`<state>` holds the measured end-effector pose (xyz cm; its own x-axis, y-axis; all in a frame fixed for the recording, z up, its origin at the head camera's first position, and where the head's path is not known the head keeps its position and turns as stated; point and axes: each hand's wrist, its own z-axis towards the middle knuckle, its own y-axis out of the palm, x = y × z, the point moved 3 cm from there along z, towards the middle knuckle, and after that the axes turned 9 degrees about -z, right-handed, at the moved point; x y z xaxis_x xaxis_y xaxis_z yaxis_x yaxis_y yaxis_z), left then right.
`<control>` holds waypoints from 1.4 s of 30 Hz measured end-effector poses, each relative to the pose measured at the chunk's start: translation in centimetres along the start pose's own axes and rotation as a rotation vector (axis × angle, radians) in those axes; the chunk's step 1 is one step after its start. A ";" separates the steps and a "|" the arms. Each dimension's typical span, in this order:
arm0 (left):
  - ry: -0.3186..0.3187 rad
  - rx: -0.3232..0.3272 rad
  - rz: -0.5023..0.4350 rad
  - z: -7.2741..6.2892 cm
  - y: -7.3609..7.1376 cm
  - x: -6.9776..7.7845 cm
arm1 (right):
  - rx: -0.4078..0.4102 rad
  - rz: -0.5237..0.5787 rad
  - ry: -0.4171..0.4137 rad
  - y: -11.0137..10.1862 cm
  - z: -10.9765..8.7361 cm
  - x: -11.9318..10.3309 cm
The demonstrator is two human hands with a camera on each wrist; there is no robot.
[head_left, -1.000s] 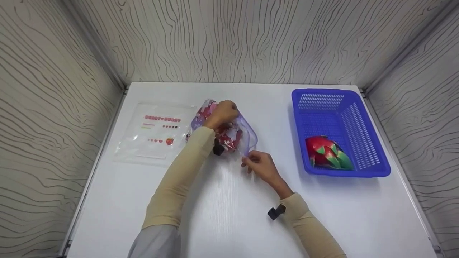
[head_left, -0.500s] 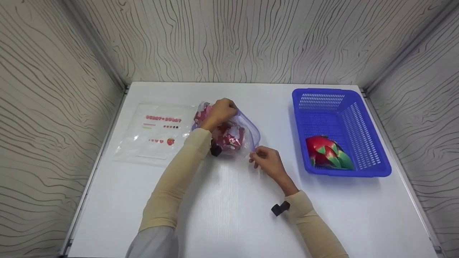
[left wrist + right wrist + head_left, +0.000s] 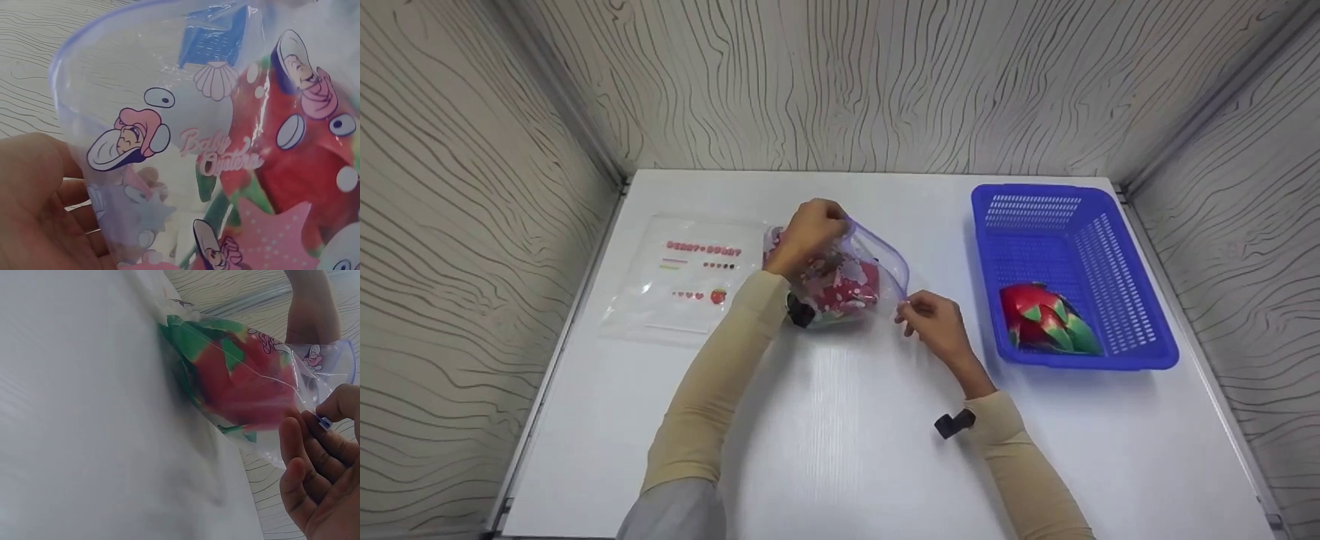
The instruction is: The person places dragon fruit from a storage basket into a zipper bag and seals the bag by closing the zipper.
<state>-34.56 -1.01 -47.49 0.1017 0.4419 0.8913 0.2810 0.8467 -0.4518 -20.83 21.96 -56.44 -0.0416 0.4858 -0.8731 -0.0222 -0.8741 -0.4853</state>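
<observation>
A clear zip bag (image 3: 840,289) printed with cartoon oysters and starfish lies mid-table, its purple-edged mouth turned to the right. Inside it sits a red and green dragon fruit (image 3: 242,382), soft-looking and seen through the plastic. My left hand (image 3: 812,232) reaches over the bag and grips the far end of the mouth; in the left wrist view its fingers lie partly behind the film. At the near end, my right hand (image 3: 936,322) pinches the bag's corner between thumb and index finger, at a small bluish zip slider (image 3: 323,422). The other right fingers are loosely bent.
Flat on the left lies another clear bag (image 3: 682,277) with pink lettering and a strawberry print. To the right stands a blue plastic basket (image 3: 1136,363) holding another red and green dragon fruit (image 3: 1046,319). Wood-grain walls enclose the white table (image 3: 840,435).
My right hand has moved right and slightly away from me, drawing the bag's near corner along. My left hand has shifted slightly left and farther back. The purple mouth edge is stretched longer.
</observation>
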 end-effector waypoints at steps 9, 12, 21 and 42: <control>0.050 0.033 -0.093 -0.7 -1.4 0.1 | 0.058 -0.004 0.004 -1.2 1.0 -0.8; 0.039 0.040 -0.136 -1.1 -1.8 0.2 | 0.076 -0.007 0.003 -1.6 1.4 -1.4; 0.057 0.091 -0.180 -2.4 -3.2 0.4 | 0.121 -0.022 -0.048 -3.6 1.1 -5.6; 0.179 0.216 -0.253 -4.1 -6.1 0.5 | 0.198 -0.079 -0.132 -6.0 3.7 -5.6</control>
<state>-32.31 -7.17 -44.10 0.2252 0.1682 0.9597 0.1126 0.9739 -0.1972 -24.12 24.46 -48.52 -0.1615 0.5598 -0.8127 -0.2251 -0.8227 -0.5220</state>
